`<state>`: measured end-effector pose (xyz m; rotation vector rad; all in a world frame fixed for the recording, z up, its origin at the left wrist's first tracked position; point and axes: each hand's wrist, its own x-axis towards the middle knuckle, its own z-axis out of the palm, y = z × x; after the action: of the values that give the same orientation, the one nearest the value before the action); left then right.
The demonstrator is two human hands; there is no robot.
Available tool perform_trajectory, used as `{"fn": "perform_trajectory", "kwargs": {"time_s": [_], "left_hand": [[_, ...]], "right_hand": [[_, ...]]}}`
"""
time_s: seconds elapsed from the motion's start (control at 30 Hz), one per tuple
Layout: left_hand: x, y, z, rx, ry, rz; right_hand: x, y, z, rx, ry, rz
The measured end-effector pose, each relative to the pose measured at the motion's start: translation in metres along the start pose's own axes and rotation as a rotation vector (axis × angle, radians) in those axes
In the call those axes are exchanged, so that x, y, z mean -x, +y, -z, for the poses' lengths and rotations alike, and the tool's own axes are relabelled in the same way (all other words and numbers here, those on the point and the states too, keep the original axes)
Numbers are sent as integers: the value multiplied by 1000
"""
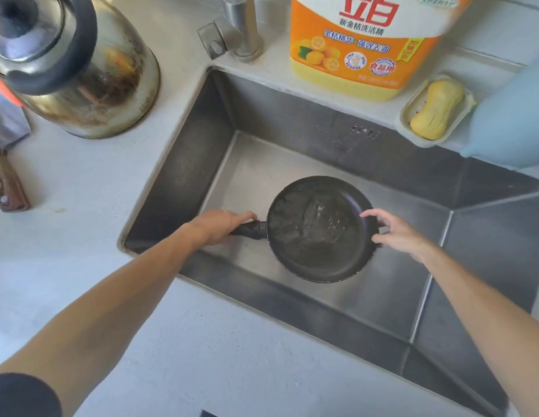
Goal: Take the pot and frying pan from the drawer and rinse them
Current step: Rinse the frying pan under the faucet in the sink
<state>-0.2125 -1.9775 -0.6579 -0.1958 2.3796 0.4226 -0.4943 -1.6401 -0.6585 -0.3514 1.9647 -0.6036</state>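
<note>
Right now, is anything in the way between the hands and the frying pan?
No. The left hand is already wrapped around the frying pan handle, and the right hand touches its far rim with spread fingers. The pan sits inside the sink, with nothing else in the basin around it.

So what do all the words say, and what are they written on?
All readable text is on the orange detergent bottle:
"立白", large red characters, top cut off
"新金桔洗洁精", dark line beneath
"金桔精华·强效去油", blue line
"食品用", in the round red-and-blue badge
Other badges, the green corner tag and the bottom line: too blurred to read.
Marks on the sink wall: unreadable.
</note>
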Motion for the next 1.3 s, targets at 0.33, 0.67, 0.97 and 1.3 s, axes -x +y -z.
{"fn": "perform_trajectory", "kwargs": {"time_s": [0.33, 0.67, 0.97, 1.3], "left_hand": [[47, 17, 97, -8, 106, 19], [92, 47, 135, 140, 113, 20], [112, 55, 93, 276, 191, 94], [144, 29, 155, 109, 272, 45]], "right_hand": [[59, 12, -3, -144, 43, 31], [134, -23, 43, -32, 132, 56], [155, -79, 81, 169, 161, 150], [149, -85, 61, 16, 101, 90]]}}
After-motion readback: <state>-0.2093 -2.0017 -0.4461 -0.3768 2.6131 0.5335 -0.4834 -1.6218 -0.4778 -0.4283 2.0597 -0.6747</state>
